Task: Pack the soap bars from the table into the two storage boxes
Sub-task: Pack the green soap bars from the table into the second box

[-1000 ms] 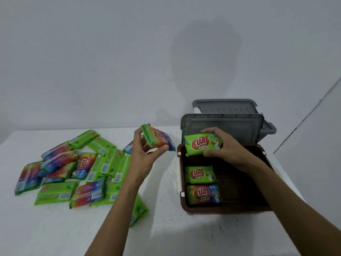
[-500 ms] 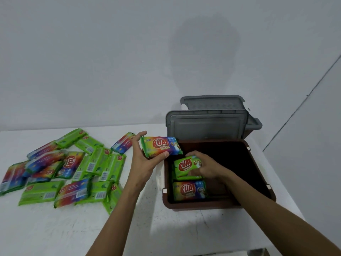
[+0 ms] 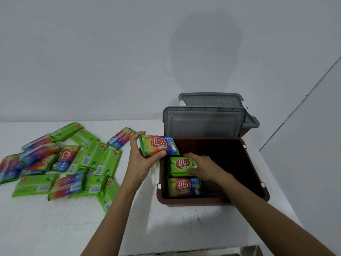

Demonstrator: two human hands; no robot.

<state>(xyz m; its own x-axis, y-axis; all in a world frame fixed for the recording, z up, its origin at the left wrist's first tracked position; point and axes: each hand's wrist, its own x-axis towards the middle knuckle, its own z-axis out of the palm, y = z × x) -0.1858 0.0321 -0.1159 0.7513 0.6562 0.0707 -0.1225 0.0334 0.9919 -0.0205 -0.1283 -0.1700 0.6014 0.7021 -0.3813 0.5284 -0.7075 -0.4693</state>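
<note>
A white table (image 3: 55,228) is seen against a pale wall. On its right side a brown storage box (image 3: 254,193) stands open, with its grey lid (image 3: 203,124) raised upright at the far edge. Behind it, a second storage box (image 3: 249,124) is largely hidden, and only its grey lid (image 3: 210,99) and one corner can be made out.

A loose heap of soap bars (image 3: 60,163) in green and rainbow wrappers is spread over the left part of the table, many overlapping. One rainbow bar (image 3: 120,137) lies apart at the far right of the heap.

The left hand (image 3: 142,161) is raised just beside the box's left wall. A rainbow-wrapped soap bar (image 3: 158,145) is grasped in it, label up. The thumb is laid along the bar's near edge and the fingers are curled round its left end, so that most of the bar juts to the right, over the box's far left corner.

The right hand (image 3: 204,166) is lowered inside the box. Its fingers are curled over the far edge of a green soap bar (image 3: 180,164) and the thumb is pressed to its near right edge, so the bar's right end is gripped. This bar lies flat by the left wall. A second rainbow bar (image 3: 182,186) is set just in front of it, touching it, at the near left corner.
</note>
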